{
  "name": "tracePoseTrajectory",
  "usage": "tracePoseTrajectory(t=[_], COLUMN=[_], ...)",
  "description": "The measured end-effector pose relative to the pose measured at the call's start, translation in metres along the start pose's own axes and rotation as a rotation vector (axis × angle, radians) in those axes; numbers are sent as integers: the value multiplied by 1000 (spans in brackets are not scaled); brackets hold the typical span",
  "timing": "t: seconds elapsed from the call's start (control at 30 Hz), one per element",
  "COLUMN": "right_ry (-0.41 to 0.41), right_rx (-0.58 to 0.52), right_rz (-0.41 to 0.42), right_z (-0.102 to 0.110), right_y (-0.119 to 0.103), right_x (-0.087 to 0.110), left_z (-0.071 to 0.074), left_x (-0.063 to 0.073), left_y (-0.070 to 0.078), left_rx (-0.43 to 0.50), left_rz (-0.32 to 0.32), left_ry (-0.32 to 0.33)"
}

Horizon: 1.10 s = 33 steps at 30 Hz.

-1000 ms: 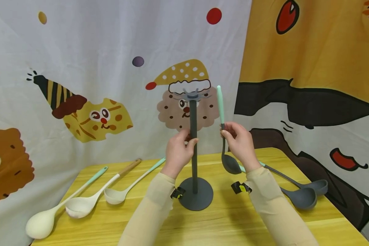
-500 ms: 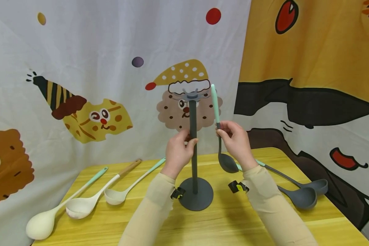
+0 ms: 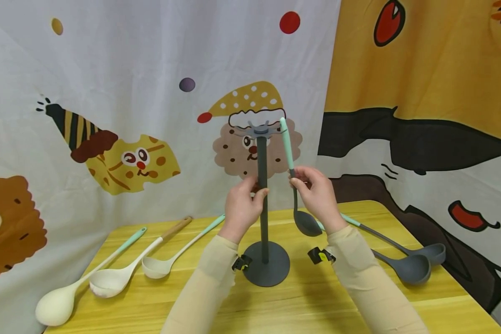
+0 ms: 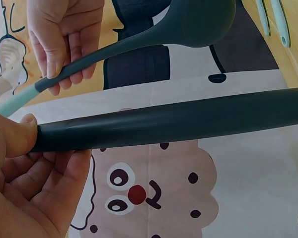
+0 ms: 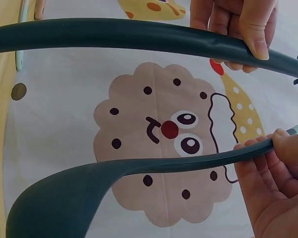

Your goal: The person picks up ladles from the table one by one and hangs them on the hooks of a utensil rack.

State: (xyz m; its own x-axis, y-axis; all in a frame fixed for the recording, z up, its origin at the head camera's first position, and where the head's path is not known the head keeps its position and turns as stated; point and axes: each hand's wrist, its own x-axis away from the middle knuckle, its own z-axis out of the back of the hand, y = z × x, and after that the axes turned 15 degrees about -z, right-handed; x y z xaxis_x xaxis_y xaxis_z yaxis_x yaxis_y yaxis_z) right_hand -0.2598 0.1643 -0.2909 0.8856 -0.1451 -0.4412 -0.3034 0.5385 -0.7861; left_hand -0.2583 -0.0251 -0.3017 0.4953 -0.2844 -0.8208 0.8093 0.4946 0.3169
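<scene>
My left hand (image 3: 243,208) grips the post of a dark grey utensil stand (image 3: 265,227), thumb and fingers on either side of it. A ladle with a dark grey bowl (image 3: 307,223) and mint handle (image 3: 287,148) is pinched at its neck by my right hand (image 3: 317,195). It hangs bowl down, slightly tilted, right of the post. The handle's top end overlaps the right side of the hook ring (image 3: 260,131) in the head view; whether they touch I cannot tell. In the right wrist view the ladle (image 5: 59,198) and post (image 5: 114,33) are apart.
Left on the wooden table (image 3: 250,315) lie a cream spoon (image 3: 56,304), a white ladle with wooden handle (image 3: 110,280) and a smaller cream ladle (image 3: 157,266). Two dark utensils lie right: a ladle (image 3: 411,270) and another scoop-ended one (image 3: 434,253). A printed curtain (image 3: 142,55) hangs behind.
My right hand has carried the ladle left toward the stand, its handle tip now by the hook ring and tilted a little more left. My left hand stays on the post.
</scene>
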Motion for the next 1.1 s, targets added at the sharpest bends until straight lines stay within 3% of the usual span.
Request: tracePoseTrajectory(t=[0.37, 0.8, 1.1], right_ry=[-63, -103, -128], right_rx=[-40, -90, -117], right_rz=[30, -22, -9], right_z=[-7, -15, -14], right_y=[4, 3, 8], right_x=[3, 6, 7], left_z=[0, 0, -1], left_x=[1, 1, 1], left_y=[-1, -1, -1], left_rx=[-18, -13, -15], left_rz=[-4, -4, -8], left_ry=[-2, 3, 5])
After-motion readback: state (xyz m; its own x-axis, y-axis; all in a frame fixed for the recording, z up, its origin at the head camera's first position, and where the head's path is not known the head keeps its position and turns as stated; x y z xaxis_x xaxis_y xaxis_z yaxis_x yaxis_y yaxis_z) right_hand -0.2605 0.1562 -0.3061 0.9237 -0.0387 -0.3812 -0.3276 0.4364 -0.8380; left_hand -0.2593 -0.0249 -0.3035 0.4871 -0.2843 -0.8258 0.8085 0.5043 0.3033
